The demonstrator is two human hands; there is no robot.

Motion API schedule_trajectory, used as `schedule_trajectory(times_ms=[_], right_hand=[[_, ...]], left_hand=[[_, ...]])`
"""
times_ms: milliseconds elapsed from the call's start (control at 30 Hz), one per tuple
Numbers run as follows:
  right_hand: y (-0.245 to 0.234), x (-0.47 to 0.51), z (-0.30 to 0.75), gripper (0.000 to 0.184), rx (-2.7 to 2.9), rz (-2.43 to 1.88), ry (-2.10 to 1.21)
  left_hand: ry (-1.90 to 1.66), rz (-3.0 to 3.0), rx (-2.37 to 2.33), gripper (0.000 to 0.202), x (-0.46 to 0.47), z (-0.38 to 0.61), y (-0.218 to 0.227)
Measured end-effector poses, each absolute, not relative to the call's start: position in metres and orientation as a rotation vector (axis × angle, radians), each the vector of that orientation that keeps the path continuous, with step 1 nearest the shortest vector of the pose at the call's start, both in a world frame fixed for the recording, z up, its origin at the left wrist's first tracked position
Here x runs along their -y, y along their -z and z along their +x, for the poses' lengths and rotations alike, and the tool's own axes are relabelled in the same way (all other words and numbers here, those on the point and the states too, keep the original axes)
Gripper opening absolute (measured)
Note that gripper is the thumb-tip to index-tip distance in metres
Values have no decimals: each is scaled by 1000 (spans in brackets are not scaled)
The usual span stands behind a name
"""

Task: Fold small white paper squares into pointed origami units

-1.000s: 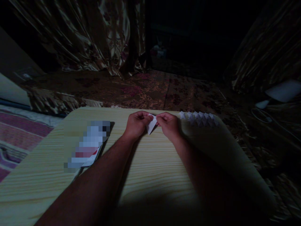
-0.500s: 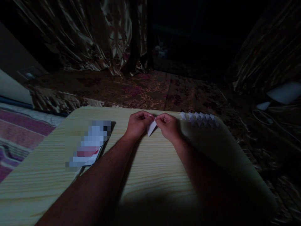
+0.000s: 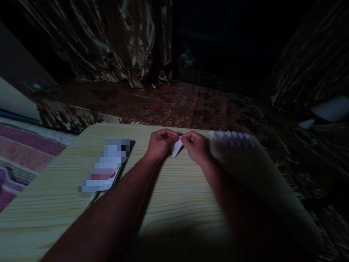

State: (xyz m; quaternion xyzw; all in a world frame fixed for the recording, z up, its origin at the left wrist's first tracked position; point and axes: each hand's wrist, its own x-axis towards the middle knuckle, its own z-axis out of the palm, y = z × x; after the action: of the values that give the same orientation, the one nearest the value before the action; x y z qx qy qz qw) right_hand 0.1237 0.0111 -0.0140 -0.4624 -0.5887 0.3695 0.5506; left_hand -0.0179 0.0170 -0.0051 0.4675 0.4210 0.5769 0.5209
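Observation:
Between my two hands is a small folded piece of white paper point(image 3: 176, 148), its pointed end hanging down toward me. My left hand point(image 3: 161, 144) pinches its upper left edge with thumb and forefinger. On the other side, the fingers of my right hand point(image 3: 195, 145) are closed on its upper right edge. The fingertips nearly meet, and they hide the top of the paper. Right of my right hand, several white folded paper stars point(image 3: 229, 135) lie in two rows near the table's far edge.
The pale wooden table point(image 3: 174, 203) has rounded corners. On its left lies a flat, partly blurred-out object point(image 3: 109, 163) beside my left forearm. A white lamp point(image 3: 331, 109) with a cable stands off the right side. Patterned curtains point(image 3: 131, 43) hang behind, and a striped cloth point(image 3: 21, 153) lies at left.
My hands keep their grip in nearly the same place. The paper's lower part has turned slightly and shows a little wider. The whole view has shifted a touch.

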Motion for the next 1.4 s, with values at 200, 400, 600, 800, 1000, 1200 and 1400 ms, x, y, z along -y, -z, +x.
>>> schedule_trajectory(times_ms=[200, 400, 600, 800, 1000, 1200, 1400], right_hand=[[14, -11, 124, 15, 1404, -1094, -861], [14, -10, 124, 11, 1411, -1060, -858], [13, -11, 126, 12, 1391, -1097, -870], [13, -12, 128, 13, 1336, -1072, -895], [12, -11, 126, 13, 1338, -1062, -924], [13, -12, 127, 13, 1337, -1085, -921], [15, -12, 127, 11, 1373, -1090, -926]], left_hand=[[-1394, 1118, -1009, 21, -16, -17, 4], [-1415, 1143, -996, 15, -17, -18, 6], [-1391, 1197, -1040, 21, -16, -17, 6], [-1283, 1273, -1065, 25, -13, -15, 4], [-1263, 1244, -1070, 23, -17, -18, 8], [-1252, 1234, -1071, 25, -17, -17, 7], [-1328, 1210, -1013, 22, -19, -19, 10]])
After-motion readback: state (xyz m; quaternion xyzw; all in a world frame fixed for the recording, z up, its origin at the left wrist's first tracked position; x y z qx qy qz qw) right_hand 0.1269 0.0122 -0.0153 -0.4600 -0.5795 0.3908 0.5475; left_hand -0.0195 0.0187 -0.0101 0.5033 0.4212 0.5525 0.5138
